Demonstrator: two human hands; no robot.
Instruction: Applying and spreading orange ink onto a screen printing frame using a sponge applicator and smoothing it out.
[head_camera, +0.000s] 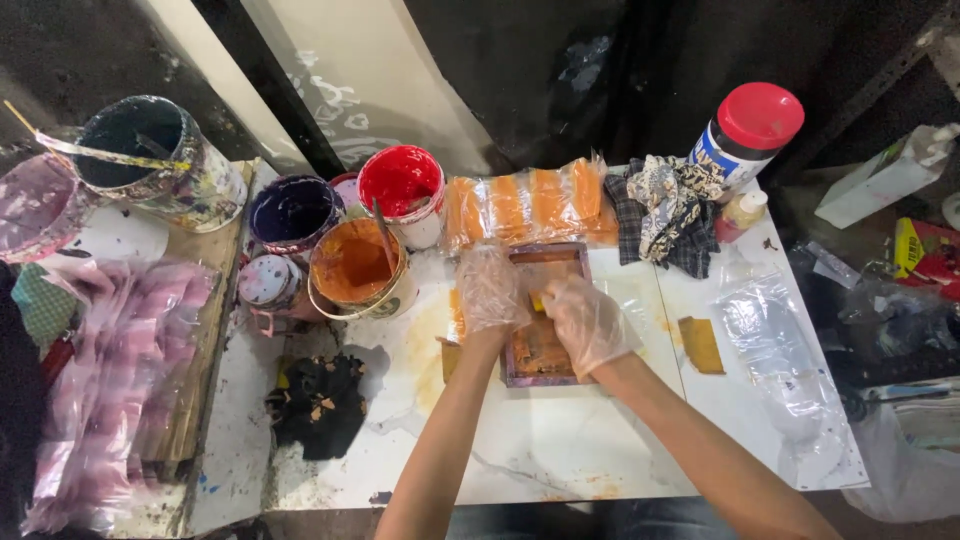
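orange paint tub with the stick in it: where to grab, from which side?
Probably take the orange paint tub by its outer wall just below the rim, coming from the front-left, the near side. It stands upright and open, with wet paint inside and a stick leaning at its right edge. The dark blue tub and red tub crowd its far side.

Paint-stained white table (560, 450), paint tubs (355, 265)

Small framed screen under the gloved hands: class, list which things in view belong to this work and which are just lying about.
In use:
left hand
right hand
small framed screen
orange paint pot

Lying about:
red paint pot
dark blue paint pot
patterned cloth
red-lidded canister
black rag
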